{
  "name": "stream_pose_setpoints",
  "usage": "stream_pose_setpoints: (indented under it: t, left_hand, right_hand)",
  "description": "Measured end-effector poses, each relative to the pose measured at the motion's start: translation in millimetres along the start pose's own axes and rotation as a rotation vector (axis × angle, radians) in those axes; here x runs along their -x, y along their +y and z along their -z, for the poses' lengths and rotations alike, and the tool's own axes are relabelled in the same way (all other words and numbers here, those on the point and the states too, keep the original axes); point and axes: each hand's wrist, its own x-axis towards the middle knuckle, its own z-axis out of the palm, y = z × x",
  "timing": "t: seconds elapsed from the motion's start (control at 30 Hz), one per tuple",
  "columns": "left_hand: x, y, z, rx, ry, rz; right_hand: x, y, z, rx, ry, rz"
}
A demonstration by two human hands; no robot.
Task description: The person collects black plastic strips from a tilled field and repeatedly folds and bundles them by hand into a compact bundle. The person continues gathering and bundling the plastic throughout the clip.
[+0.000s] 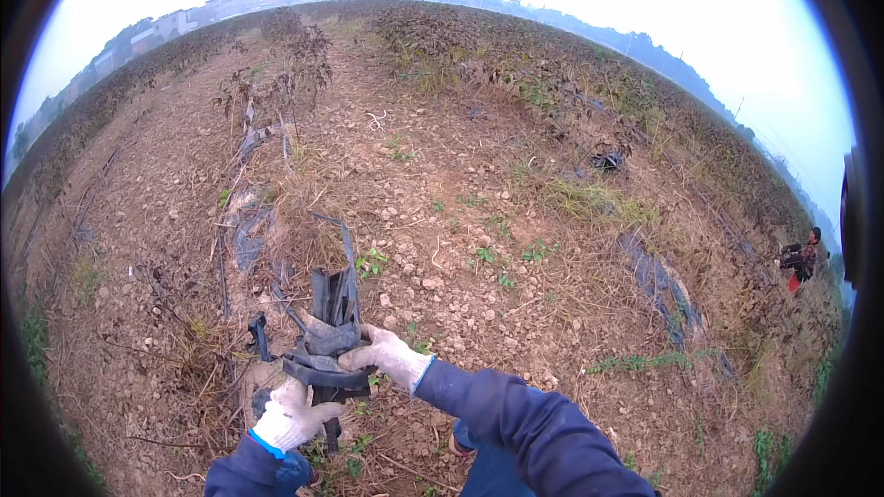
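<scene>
A bundle of flat black plastic strip, probably drip tape [335, 342], is folded and wrapped about its middle in front of me. My right hand [387, 357], in a white knit glove with a blue cuff, grips the bundle's right side. My left hand [293, 414], gloved alike, is at its lower left, with the thumb spread below the wrapped part; its fingertips are partly hidden. One strip loops up from the bundle and bends back at its top. Just left of the bundle, a short black piece [259, 337] stands near the soil.
Torn black plastic film lies half buried at left [250, 238] and right [659, 283]. A dark plastic bundle [608, 160] rests farther off. Dry plants [428, 34] fill rows ahead. Another person [801, 259] is low down at far right. My legs [494, 473] are below.
</scene>
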Motion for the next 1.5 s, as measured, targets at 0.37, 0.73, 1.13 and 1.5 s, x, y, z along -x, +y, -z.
stream_pose_setpoints:
  t: [0.37, 0.73, 1.13, 1.5]
  left_hand:
    - [-14.3, -49.3, 21.8, 0.723, 0.559, -0.023]
    - [9.1, -28.2, 3.5, 1.223, -0.254, 0.134]
    - [-9.0, -40.7, -19.7, 1.347, 0.185, -0.053]
    - [-33.4, -52.1, -52.5, 1.193, 0.443, -0.06]
  right_hand:
    - [-18.4, -21.6, 27.9, -0.22, -0.145, 0.18]
    - [-4.3, -14.6, 1.4, -0.206, -0.721, 0.063]
    - [11.1, -14.0, -13.0, 0.75, 0.272, 0.089]
    - [22.8, 28.7, -55.5, 0.356, 0.303, 0.374]
